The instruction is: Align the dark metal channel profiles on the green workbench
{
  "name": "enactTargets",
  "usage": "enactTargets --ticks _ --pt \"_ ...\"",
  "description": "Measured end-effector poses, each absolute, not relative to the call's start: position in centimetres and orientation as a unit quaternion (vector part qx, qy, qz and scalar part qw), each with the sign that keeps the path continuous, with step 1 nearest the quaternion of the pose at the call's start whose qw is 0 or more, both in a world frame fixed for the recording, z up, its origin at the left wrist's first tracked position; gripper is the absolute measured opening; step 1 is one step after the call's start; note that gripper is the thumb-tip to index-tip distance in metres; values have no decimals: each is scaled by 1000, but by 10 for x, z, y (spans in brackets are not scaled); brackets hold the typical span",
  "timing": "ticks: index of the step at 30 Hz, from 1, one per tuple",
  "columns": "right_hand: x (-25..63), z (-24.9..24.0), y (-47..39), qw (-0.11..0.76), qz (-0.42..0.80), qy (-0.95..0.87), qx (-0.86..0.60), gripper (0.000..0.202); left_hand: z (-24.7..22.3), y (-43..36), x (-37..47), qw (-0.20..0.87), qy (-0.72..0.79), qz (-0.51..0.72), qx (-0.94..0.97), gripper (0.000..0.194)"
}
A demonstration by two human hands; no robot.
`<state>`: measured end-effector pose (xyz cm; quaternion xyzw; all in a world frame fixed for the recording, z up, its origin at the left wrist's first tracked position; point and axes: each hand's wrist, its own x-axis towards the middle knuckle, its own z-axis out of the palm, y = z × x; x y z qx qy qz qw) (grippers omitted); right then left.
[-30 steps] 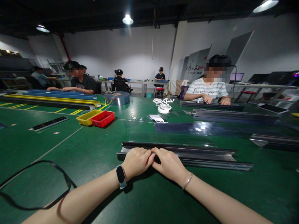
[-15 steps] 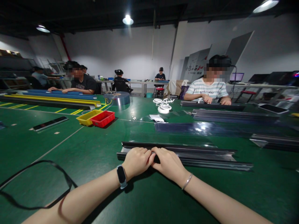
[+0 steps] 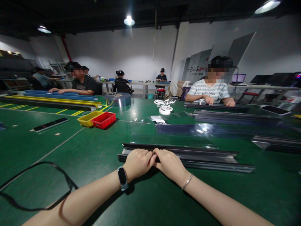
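Note:
A long black channel-shaped profile (image 3: 211, 157) lies across the green table in front of me, with a pale inner face and ridged edges. My left hand (image 3: 138, 162), with a band on its wrist, is closed over the profile's near edge left of its middle. Right beside it, my right hand (image 3: 169, 164) is closed on the same edge, a thin bracelet at its wrist. The fingertips of both hands meet there. Whatever small part may lie beneath them is hidden.
Behind the profile lie clear plastic strips (image 3: 188, 129) and more dark profiles (image 3: 235, 116). A yellow bin (image 3: 86, 121), a red bin (image 3: 103, 121) and a phone (image 3: 51, 124) are to the left. White coils (image 3: 165, 109) sit near a co-worker (image 3: 210, 89). A black strap (image 3: 56, 168) loops at lower left.
My right thumb and wrist have shifted slightly. My left hand and the profile stay put. Across the table, the co-worker's dark profile has moved a little to the right.

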<state>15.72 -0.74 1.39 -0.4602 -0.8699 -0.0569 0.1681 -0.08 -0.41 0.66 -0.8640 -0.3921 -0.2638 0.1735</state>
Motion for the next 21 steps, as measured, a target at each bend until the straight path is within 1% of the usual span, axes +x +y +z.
enactTargets --ticks 6,11,17,21 --pt "158 13 -8 159 -74 -863 -474 21 7 -4 -1 174 -397 -238 -869 27" --pt "158 13 -6 138 -92 -872 -461 18 6 -4 0 173 -398 -238 -869 28" --pt "157 13 -9 152 -90 -867 -465 17 6 -4 -1 162 -406 -233 -869 28" --pt "157 11 -9 145 -101 -875 -450 16 6 -4 -1 165 -405 -230 -870 27"
